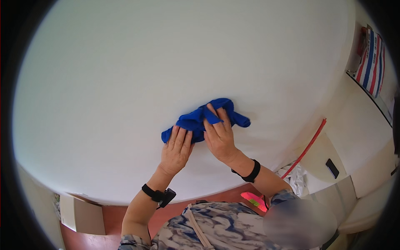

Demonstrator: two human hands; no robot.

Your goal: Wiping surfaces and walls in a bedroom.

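Observation:
A crumpled blue cloth (195, 120) lies flat against a broad white wall (140, 68) in front of me. My left hand (176, 153) presses the cloth's lower left part with its fingers extended. Higher and to the right, my right hand (221, 140) holds the cloth's middle, and a fold passes over some of its fingers. The cloth's right end sticks out past that hand. Each forearm wears a black strap; the left one carries a small black box (168, 197).
A pink broom head (254, 201) is low on the red floor (115, 215), near a pale box-like cabinet (82, 215). To the right are a red pole (307, 147), white crumpled material (295, 181), a dark phone (332, 168) on a pale surface and a striped bag (370, 62).

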